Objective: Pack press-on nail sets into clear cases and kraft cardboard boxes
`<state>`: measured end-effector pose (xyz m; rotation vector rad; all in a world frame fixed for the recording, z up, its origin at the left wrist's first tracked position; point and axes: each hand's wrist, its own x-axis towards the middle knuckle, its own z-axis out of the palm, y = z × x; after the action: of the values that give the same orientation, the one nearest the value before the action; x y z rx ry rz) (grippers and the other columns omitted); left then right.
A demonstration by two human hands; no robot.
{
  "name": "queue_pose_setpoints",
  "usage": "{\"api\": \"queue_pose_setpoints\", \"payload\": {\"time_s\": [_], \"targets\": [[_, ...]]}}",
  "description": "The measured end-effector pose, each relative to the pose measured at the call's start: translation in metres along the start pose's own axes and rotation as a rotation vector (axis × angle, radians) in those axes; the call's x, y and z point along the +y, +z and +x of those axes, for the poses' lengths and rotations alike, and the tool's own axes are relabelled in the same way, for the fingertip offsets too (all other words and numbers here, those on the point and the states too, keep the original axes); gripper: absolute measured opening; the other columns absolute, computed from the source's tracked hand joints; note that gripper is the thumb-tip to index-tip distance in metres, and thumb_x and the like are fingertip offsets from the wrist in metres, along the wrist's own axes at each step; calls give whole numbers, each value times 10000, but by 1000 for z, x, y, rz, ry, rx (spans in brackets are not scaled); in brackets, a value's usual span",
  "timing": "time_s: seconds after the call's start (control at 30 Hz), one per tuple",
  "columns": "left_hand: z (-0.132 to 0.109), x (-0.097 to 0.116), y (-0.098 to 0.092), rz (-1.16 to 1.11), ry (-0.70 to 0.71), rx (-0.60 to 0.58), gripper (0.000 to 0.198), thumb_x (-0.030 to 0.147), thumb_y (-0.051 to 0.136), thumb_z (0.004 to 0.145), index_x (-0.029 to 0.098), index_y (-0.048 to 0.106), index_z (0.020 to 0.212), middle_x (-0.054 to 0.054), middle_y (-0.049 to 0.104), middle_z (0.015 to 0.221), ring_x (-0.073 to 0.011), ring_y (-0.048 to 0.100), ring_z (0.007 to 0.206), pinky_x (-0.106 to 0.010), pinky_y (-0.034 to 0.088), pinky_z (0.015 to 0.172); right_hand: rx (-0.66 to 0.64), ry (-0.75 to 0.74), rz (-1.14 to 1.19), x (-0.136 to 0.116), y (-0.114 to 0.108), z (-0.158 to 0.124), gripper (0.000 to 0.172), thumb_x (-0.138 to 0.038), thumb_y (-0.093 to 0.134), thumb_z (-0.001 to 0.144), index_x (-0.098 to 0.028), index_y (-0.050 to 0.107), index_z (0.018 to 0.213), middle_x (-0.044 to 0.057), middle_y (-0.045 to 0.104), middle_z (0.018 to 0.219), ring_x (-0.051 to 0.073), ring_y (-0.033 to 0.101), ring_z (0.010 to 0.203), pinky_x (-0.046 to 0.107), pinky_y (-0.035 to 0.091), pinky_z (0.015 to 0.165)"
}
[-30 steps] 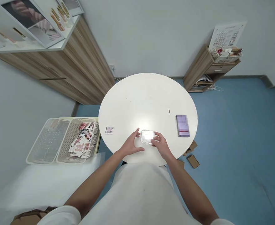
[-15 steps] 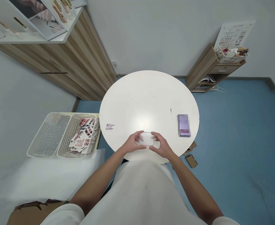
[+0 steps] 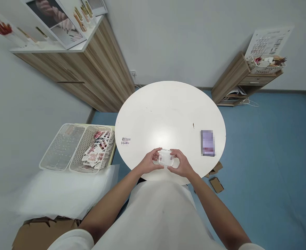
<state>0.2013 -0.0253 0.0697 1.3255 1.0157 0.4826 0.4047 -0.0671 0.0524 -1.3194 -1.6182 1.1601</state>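
Note:
Between my two hands is a small clear plastic box (image 3: 166, 158) with a whitish inside, close to the near edge of the round white table (image 3: 168, 100). My left hand (image 3: 151, 161) grips its left end with thumb and fingers. On the opposite end, my right hand (image 3: 181, 164) pinches it the same way. What the box contains is too small to make out. A sheet of small nail-like pieces (image 3: 125, 141) lies on the table to the left. Toward the right edge rests a purple box-like item (image 3: 207, 143), its surface blurred.
Left of the table stand a perforated white basket (image 3: 76, 163) of printed cards and a clear-looking bin (image 3: 61, 149). A wooden cabinet (image 3: 108, 66) rises behind them. Cardboard pieces (image 3: 216, 185) lie on the blue floor at right. A small shelf unit (image 3: 231, 78) stands against the back wall.
The head view has shifted slightly, so the surroundings appear a little further right. Both hands keep hold of the clear box, which now appears tipped a little differently.

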Motion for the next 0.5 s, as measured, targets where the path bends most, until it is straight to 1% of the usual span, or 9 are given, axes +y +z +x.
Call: {"api": "queue_pose_setpoints", "payload": {"time_s": [0.1,0.17,0.27,0.33,0.43,0.5], "targets": [[-2,2,-1,58,19,4,779,279,753,542,264,403,1237,-3,514,873,-118,505,767,-305,420,761,-25,-63,-94,0,-1,-1,505,-295,670,615,-220,460,1067,135,417,1249,272,433,1123,424,433,841],[-1,1,0,23,9,0,754,280,753,546,249,417,1220,-2,511,853,-115,507,754,-299,425,745,-45,-69,-108,-1,0,-1,498,-321,663,634,-222,459,1077,130,397,1280,276,396,1168,440,410,879],[3,-3,1,-118,-46,-25,689,301,743,566,214,440,1178,-39,522,928,-138,532,812,-301,441,730,-52,-10,-36,-1,1,1,476,-345,668,635,-227,470,1052,116,438,1247,258,443,1129,423,422,873],[6,-6,0,-184,-79,-31,666,306,739,573,200,442,1160,-66,520,994,-158,539,864,-305,447,730,-51,50,51,0,2,3,475,-344,678,628,-226,471,1038,110,435,1247,238,480,1090,398,440,857],[8,-8,-1,-153,-86,-32,699,297,762,536,189,447,1150,-61,531,962,-154,541,846,-307,444,729,-78,107,162,3,1,3,479,-341,694,611,-221,471,1018,111,406,1272,217,508,1056,381,449,852],[7,-8,-1,-86,-66,-44,733,290,777,505,193,451,1155,-41,532,911,-140,537,801,-307,440,729,-95,107,178,4,-1,4,481,-333,713,585,-218,486,992,108,431,1245,215,524,1027,386,450,849]]}}
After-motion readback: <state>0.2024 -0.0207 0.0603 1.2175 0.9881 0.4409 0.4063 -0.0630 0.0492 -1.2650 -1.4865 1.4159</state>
